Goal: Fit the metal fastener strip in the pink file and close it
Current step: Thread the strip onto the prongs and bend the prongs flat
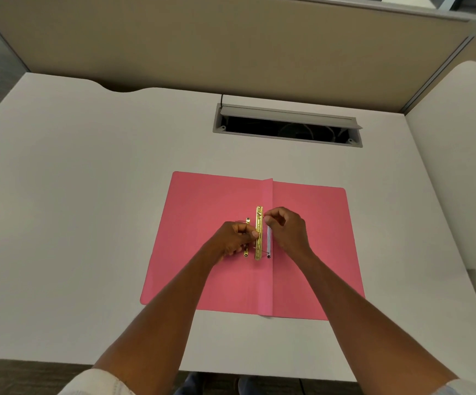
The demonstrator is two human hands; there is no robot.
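The pink file (202, 212) lies open and flat on the white desk, its centre fold running towards me. A long gold metal fastener strip (258, 223) stands along the fold. My left hand (235, 238) pinches the strip's middle from the left. My right hand (286, 229) pinches near the strip's upper end from the right. A thin silver bar (268, 242) lies just right of the gold strip, partly under my right hand. A smaller gold piece (246, 252) with a thin prong lies left of the strip, mostly hidden by my left hand.
The white desk (88, 195) has an open grey cable tray slot (288, 126) behind the file. Beige partition panels (231, 47) close off the back and right. The desk's near edge runs just below the file.
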